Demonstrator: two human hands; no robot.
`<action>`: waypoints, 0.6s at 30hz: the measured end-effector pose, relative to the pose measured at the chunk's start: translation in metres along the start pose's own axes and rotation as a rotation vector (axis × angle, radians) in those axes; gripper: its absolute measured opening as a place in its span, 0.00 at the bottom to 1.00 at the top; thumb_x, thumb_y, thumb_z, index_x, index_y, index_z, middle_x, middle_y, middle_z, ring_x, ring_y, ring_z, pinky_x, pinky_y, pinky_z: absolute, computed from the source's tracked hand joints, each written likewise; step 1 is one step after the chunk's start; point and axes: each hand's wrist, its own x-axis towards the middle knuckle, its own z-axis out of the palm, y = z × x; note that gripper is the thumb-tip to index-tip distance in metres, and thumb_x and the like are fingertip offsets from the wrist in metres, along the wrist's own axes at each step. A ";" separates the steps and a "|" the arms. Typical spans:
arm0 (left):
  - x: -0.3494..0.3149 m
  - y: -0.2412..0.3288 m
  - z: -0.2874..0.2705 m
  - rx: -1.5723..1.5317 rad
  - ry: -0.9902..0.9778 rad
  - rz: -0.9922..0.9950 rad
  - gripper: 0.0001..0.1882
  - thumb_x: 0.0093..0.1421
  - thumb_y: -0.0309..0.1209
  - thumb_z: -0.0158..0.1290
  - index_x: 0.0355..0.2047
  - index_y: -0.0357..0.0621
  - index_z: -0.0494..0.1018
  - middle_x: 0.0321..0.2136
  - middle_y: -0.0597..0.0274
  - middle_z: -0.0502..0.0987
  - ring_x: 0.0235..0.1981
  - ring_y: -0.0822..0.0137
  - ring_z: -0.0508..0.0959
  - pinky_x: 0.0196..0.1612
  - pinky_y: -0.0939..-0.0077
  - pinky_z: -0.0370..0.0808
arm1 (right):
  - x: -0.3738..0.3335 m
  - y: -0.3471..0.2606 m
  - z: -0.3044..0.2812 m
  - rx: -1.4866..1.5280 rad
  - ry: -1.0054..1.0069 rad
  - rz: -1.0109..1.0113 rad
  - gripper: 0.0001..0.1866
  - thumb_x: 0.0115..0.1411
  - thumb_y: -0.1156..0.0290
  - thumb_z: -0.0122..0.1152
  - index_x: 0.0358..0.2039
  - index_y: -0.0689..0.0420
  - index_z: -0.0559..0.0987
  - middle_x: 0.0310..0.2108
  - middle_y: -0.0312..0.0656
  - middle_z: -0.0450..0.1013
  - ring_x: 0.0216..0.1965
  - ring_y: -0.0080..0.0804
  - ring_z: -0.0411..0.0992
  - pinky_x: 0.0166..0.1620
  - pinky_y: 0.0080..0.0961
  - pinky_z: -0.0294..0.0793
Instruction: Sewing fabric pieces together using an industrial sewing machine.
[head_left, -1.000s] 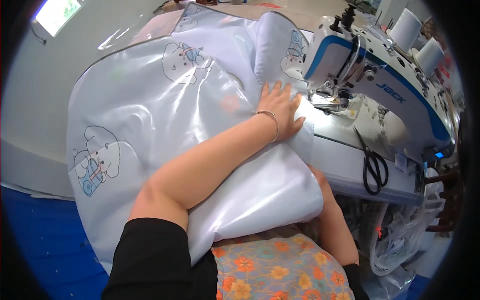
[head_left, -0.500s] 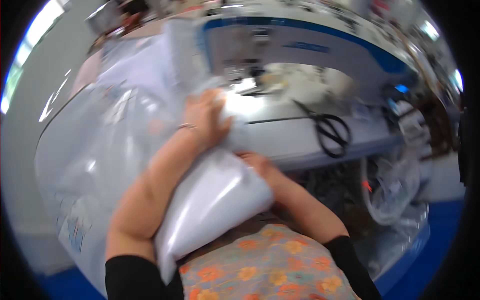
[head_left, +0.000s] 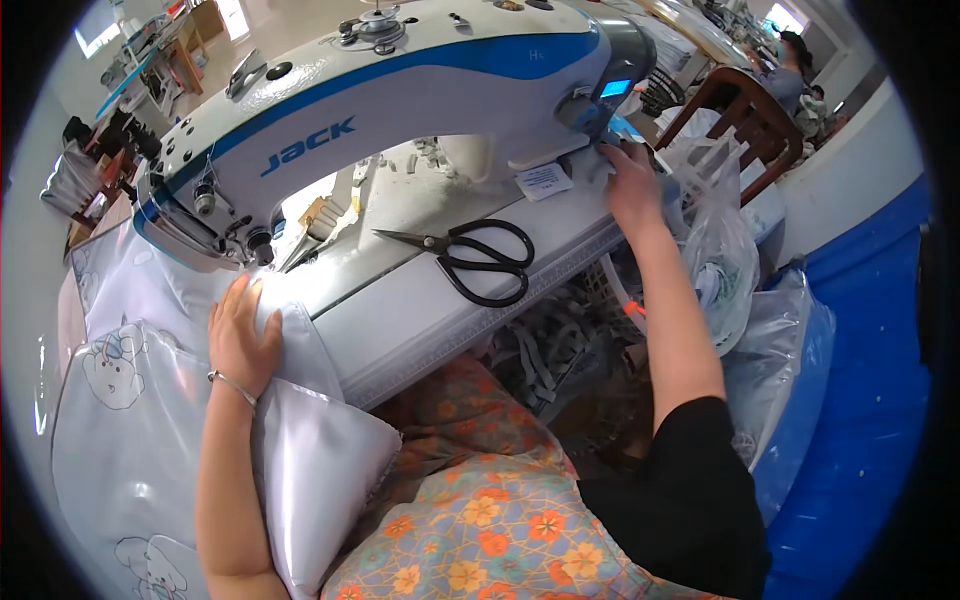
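Observation:
My left hand (head_left: 243, 328) lies flat on white satiny fabric (head_left: 325, 450), fingers stretched toward the needle area (head_left: 258, 248) of a white and blue sewing machine (head_left: 400, 95). Printed cartoon animals show on the fabric, which hangs over the table's left side and down to my lap. My right hand (head_left: 632, 190) reaches to the machine's right end, fingers bent beside a small grey piece (head_left: 588, 168); what they grasp is hidden. Close by lies a white printed label (head_left: 543, 181). Black-handled scissors (head_left: 470, 258) rest on the table between my hands, blades partly apart.
Below the table's front edge (head_left: 430, 362) are grey strips (head_left: 535, 355) and a pale plastic basket (head_left: 607, 285). Clear plastic bags (head_left: 715, 265) hang at the right, near a brown wooden chair (head_left: 745, 120). Another person (head_left: 785, 80) sits in the far right background.
My right hand has left the fabric and swung right to the machine's far end. My left hand stays on the fabric. The view has turned, with the machine now nearer and more of it visible.

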 end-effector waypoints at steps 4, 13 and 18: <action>-0.007 0.011 -0.022 -0.245 0.138 -0.075 0.18 0.59 0.24 0.55 0.51 0.40 0.76 0.57 0.49 0.74 0.60 0.50 0.73 0.63 0.59 0.67 | 0.006 0.013 0.010 0.047 -0.047 -0.107 0.10 0.58 0.78 0.61 0.40 0.55 0.81 0.41 0.45 0.77 0.42 0.50 0.77 0.43 0.40 0.78; -0.039 0.118 -0.061 -0.732 -0.084 0.215 0.25 0.60 0.27 0.56 0.59 0.40 0.70 0.58 0.45 0.73 0.58 0.47 0.74 0.62 0.61 0.68 | -0.080 -0.184 -0.062 1.364 -0.368 0.329 0.05 0.65 0.81 0.58 0.41 0.62 0.76 0.35 0.38 0.78 0.38 0.22 0.77 0.43 0.23 0.78; -0.041 0.128 -0.069 -1.036 -0.448 -0.120 0.19 0.68 0.34 0.51 0.54 0.33 0.71 0.40 0.51 0.82 0.39 0.58 0.84 0.45 0.67 0.78 | -0.104 -0.267 -0.066 1.709 -0.776 0.293 0.06 0.65 0.82 0.57 0.42 0.62 0.76 0.38 0.38 0.78 0.41 0.23 0.77 0.48 0.22 0.78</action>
